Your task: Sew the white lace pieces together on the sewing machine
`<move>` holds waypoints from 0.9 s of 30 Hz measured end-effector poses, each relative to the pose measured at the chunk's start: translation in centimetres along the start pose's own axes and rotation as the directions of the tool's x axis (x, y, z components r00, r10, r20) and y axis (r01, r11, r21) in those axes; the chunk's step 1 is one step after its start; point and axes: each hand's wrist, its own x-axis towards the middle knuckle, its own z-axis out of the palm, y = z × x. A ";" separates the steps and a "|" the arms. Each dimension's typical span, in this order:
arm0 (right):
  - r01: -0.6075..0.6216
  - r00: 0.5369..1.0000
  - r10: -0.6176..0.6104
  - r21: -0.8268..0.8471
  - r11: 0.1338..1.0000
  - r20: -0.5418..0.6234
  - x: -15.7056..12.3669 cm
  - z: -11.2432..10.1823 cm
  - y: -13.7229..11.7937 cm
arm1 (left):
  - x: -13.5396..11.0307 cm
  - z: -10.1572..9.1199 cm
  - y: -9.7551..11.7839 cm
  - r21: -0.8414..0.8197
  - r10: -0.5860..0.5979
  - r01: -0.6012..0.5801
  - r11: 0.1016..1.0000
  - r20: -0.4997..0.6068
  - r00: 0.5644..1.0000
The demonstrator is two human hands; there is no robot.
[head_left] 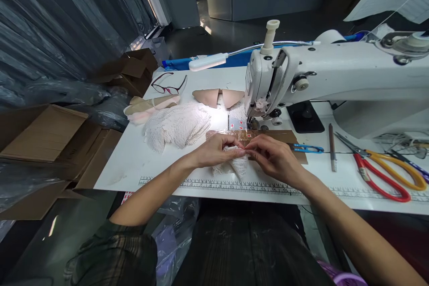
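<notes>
Both my hands meet over a small piece of white lace (pixel 231 167) at the front of the sewing table (pixel 134 161). My left hand (pixel 216 149) pinches the lace from the left. My right hand (pixel 273 157) pinches the same piece from the right, fingertips touching near the middle. The lace lies on a brown cardboard strip (pixel 268 136) just in front of the needle area of the white sewing machine (pixel 301 85). A bigger heap of white lace (pixel 177 127) sits to the left of my hands.
Beige bra cups (pixel 217 97) and folded beige fabric (pixel 150 106) lie behind the heap, with glasses (pixel 167 85) further back. Blue thread snips (pixel 306 148), a pen-like tool (pixel 331 147) and red and yellow scissors (pixel 382 172) lie right. Cardboard boxes (pixel 50 138) stand left. A printed ruler (pixel 234 186) runs along the front edge.
</notes>
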 end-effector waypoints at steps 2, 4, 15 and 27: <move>-0.050 0.999 0.048 0.066 0.997 0.026 0.0 -0.1 0.2 | -0.1 0.0 -0.1 -0.020 -0.021 0.021 1.000 0.005 1.000; -0.136 0.990 0.129 0.150 0.979 0.052 -0.1 -0.1 0.5 | -0.1 0.0 -0.1 -0.026 -0.037 0.038 0.999 0.008 0.999; -0.086 0.987 0.138 0.462 0.883 -0.081 -0.6 2.0 -2.3 | -0.1 0.2 -0.1 0.166 0.037 -0.066 0.984 0.174 0.984; -0.338 0.941 0.317 0.340 0.877 0.119 -0.5 -0.9 0.3 | -0.7 -0.5 -1.1 0.063 -0.089 0.085 0.994 0.061 0.994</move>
